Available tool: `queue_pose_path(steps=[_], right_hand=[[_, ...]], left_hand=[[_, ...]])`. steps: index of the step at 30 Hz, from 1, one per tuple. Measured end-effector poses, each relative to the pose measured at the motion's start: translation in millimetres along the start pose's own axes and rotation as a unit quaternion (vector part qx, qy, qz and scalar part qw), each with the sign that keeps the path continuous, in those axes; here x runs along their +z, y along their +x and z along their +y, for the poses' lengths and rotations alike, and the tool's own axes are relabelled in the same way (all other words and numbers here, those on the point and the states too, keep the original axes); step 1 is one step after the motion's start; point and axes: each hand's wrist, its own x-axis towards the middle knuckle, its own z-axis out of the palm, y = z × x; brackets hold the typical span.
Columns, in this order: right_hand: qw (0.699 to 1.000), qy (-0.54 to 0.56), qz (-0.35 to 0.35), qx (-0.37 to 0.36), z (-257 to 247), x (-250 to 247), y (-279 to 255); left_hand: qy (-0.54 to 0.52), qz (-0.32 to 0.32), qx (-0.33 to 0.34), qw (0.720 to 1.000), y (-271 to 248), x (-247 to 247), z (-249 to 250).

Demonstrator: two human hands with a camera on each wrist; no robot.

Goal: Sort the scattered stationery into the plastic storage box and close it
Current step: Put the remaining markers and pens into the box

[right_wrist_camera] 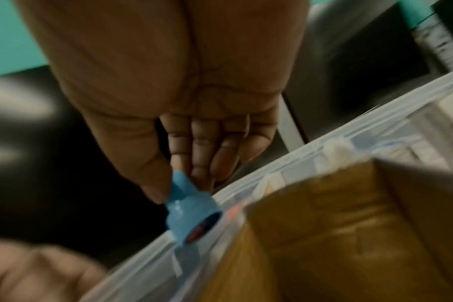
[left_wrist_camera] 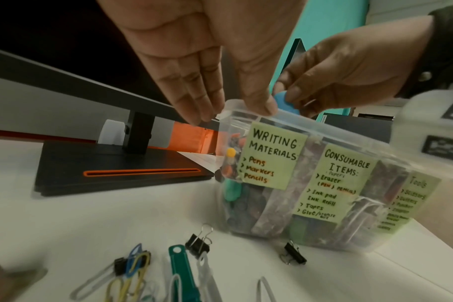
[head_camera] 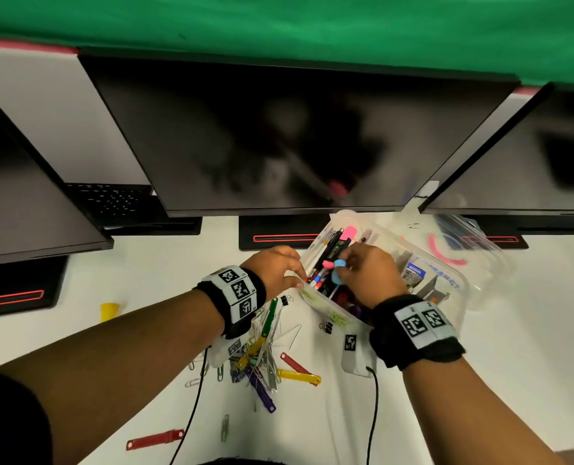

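The clear plastic storage box (head_camera: 326, 312) stands open on the white desk, its left compartment full of pens and markers (head_camera: 332, 250). Green labels (left_wrist_camera: 274, 157) on its front read writing materials, consumable items and tools. My left hand (head_camera: 299, 278) pinches the box's near-left corner rim (left_wrist_camera: 323, 126), thumb on top and fingers (left_wrist_camera: 194, 110) outside. My right hand (head_camera: 341, 270) hovers over the pen compartment and pinches a small light-blue cap (right_wrist_camera: 192, 214) between thumb and forefinger. Coloured file fasteners (head_camera: 299, 377), paper clips (left_wrist_camera: 127, 267) and binder clips (left_wrist_camera: 294, 254) lie scattered in front of the box.
Three dark monitors (head_camera: 295, 139) on black stands (head_camera: 279, 236) line the back of the desk. The box's clear lid (head_camera: 463, 243) lies behind the box at right. A yellow cap (head_camera: 109, 312) and a red fastener (head_camera: 155, 439) lie at left. Two black cables (head_camera: 374, 407) run toward me.
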Motion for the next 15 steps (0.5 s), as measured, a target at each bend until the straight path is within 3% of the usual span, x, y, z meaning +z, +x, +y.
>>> queue_pose_path(steps=[2, 6, 10, 15], right_hand=[[0.999, -0.007, 0.031, 0.022, 10.2, -11.2, -4.3], [0.996, -0.070, -0.004, 0.047, 15.5, -9.7, -14.2], [0.998, -0.019, 0.048, -0.039, -11.7, 7.7, -25.9], [0.985, -0.060, -0.054, -0.153, -51.8, 62.7, -29.1]], left_hand=[[-0.004, 0.004, -0.001, 1.000, -0.1, 0.0, 0.7], [-0.012, 0.004, -0.005, 1.000, -2.9, 0.2, 1.4], [-0.005, 0.007, 0.000, 1.000, -10.9, 0.3, -5.8], [0.023, 0.046, -0.060, 0.997, -45.6, -10.6, -56.5]])
